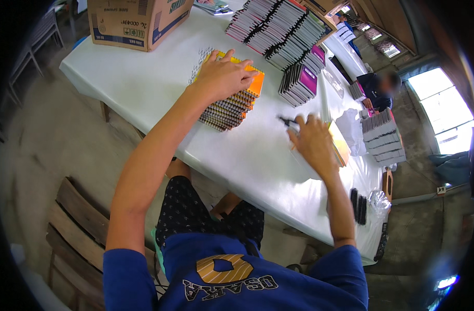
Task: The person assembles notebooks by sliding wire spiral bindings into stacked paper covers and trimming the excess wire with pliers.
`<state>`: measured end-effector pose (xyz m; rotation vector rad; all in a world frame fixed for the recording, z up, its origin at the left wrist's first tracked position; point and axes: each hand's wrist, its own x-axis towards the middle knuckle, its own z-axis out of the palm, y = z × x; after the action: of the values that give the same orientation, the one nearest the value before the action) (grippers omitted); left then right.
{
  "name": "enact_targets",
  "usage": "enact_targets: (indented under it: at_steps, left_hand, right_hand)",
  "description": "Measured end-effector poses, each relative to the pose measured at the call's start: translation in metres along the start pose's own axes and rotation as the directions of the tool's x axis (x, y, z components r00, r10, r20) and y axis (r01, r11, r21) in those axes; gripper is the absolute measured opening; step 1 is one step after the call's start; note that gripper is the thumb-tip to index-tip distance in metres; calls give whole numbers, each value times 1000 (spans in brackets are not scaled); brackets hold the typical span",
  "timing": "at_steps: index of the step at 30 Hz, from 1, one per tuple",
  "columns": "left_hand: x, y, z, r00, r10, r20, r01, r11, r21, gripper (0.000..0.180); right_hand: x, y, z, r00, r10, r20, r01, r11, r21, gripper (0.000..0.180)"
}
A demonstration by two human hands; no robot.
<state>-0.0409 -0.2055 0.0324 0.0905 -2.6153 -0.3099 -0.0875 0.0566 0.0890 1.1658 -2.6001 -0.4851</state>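
My left hand [222, 78] lies with spread fingers on top of a stack of spiral-bound notebooks [228, 111] with yellow-orange covers. Their wire coils show along the near side, and more coils stick out at the far left. Over the table to the right, my right hand [314, 141] is blurred, its fingers bent and partly apart. A small dark tool [286, 121] appears at its fingertips; its kind is unclear, and I cannot tell whether it is held or lies on the table. Just right of that hand is another yellow-orange notebook [339, 144], partly hidden by it.
A cardboard box [138, 26] stands at the far left of the white-covered table [258, 171]. Tall notebook stacks [278, 31] and a purple-covered pile [299, 85] fill the far side. Black binding coils [358, 206] lie at right. A person [377, 89] sits beyond another stack [383, 137].
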Motion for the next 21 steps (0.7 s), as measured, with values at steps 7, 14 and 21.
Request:
enact_targets:
  at_steps: [7,14,21]
  left_hand:
    - [-11,9,-13,960,68,-273,-3,973,233,44]
    - [-120,29,30,510,-822,253,372,-55,-927,76]
    - [-113,-4,30,487,-665,566,543,-277,-793,83]
  right_hand:
    - [10,2,120,904,-162,-397,281,924,261,42]
    - [181,-33,147,856,-393,337,-504,-486,714,77]
    - [162,-56,150,822,-550,149,-461,-488,741,76]
